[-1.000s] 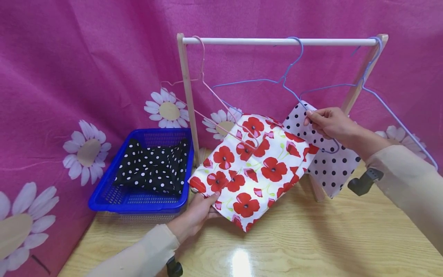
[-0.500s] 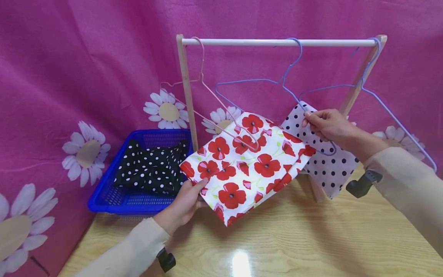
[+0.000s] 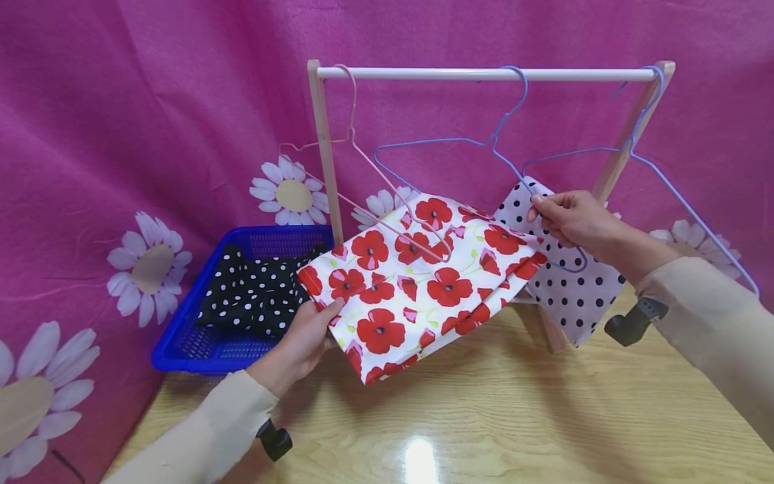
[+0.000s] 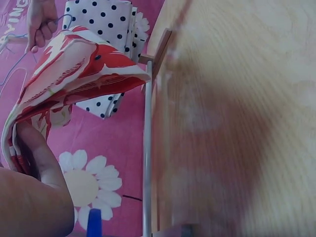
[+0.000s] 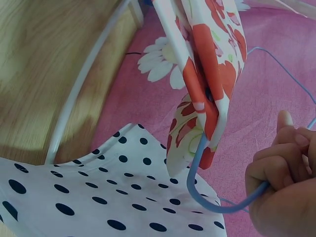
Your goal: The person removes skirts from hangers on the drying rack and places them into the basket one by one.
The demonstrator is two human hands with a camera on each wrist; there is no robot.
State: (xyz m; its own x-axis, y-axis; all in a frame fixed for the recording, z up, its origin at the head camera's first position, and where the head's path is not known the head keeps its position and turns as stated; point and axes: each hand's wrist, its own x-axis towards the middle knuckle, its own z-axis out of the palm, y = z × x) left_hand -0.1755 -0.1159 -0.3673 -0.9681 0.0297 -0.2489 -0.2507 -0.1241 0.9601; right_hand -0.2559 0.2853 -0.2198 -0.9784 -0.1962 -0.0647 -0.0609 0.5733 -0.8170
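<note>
Red and white, the poppy cloth (image 3: 393, 316) slants between your two hands, above the table (image 3: 484, 417). Your left hand (image 3: 302, 343) pinches its near left edge, thumb on top; the other fingers are mostly hidden underneath. Your right hand (image 3: 574, 215) grips the right arm of the middle hanger (image 5: 222, 209), fingers curled closely round the blue wire. That hanger hooks over the rail (image 3: 423, 74), and its left arm dips behind the cloth's top edge. From your right wrist you can see its curved end run into a fold at the cloth's right end; you cannot tell how far the wire goes inside.

Watch the pink hanger (image 3: 377, 169): its right end crosses in front of the poppy cloth's upper part. Close behind your right hand hangs the dotted cloth (image 3: 577, 302), white with black spots, partly covered by your hand and the poppy cloth. Further right, the end hanger (image 3: 681, 199), also blue, hooks over the rail near the post. To your left, the blue basket (image 3: 199, 366) holds a black cloth (image 3: 254, 296) with white dots; the poppy cloth and your left hand overlap its right side in the head view.
</note>
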